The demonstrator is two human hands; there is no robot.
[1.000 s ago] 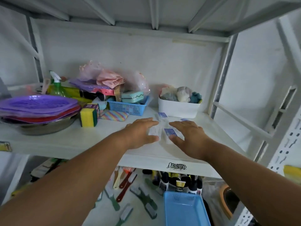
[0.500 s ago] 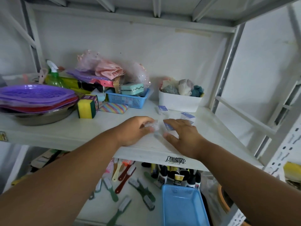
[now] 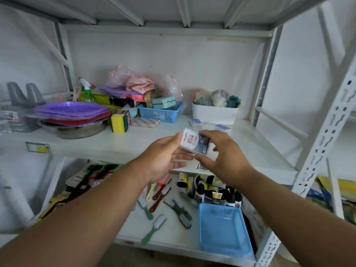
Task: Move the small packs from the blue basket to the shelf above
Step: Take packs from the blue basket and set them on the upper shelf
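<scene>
- White-and-blue small packs (image 3: pixel 194 142) sit as a bunch between both hands, lifted just above the front of the shelf (image 3: pixel 123 145); placing is the step in hand.
- Left hand (image 3: pixel 165 158) supports the bunch with fingers under it and thumb on its left end.
- Right hand (image 3: pixel 221 153) pinches its right end, thumb below.
- Blue basket (image 3: pixel 223 232) below looks empty.
- Next, I judge: lower the bunch beside the two packs (image 3: pixel 196 121) near the white tub (image 3: pixel 213 114).

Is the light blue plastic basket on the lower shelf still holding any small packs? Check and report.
No. The light blue plastic basket shows only its bare floor, while both hands hold small white-and-blue packs over the white shelf above.
</scene>
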